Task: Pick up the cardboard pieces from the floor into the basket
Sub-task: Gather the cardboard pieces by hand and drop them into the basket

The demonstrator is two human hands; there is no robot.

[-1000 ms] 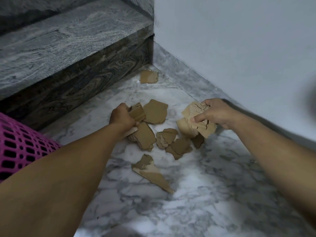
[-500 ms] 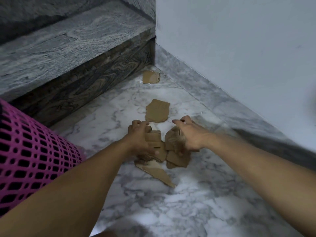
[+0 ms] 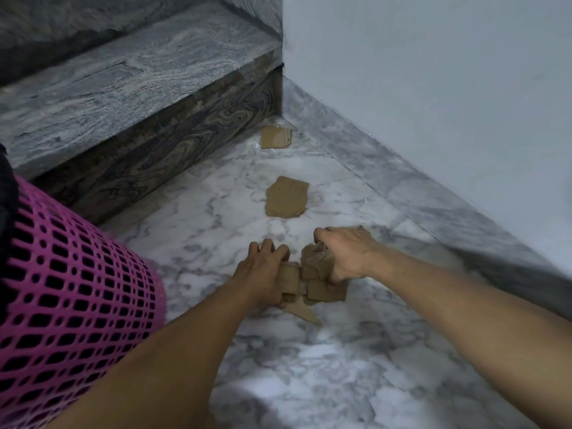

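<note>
A bunch of torn brown cardboard pieces (image 3: 322, 287) is pressed together on the marble floor between my hands. My left hand (image 3: 263, 274) grips the left side of the bunch, and my right hand (image 3: 343, 258) grips its right side with crumpled pieces under the fingers. A pointed piece (image 3: 301, 312) sticks out beneath the bunch toward me. One loose piece (image 3: 288, 197) lies flat just beyond my hands. Another piece (image 3: 275, 137) lies farther off in the corner by the step. The pink mesh basket (image 3: 71, 305) stands at the left, beside my left forearm.
A grey stone step (image 3: 123, 82) with a dark riser runs along the back left. A pale wall (image 3: 433, 88) with a grey skirting closes the right side. Marble floor (image 3: 340, 382) stretches toward me between my forearms.
My two hands have come together and toward me, sweeping the scattered pieces into one bunch. The view has shifted, so more of the pink basket shows at left.
</note>
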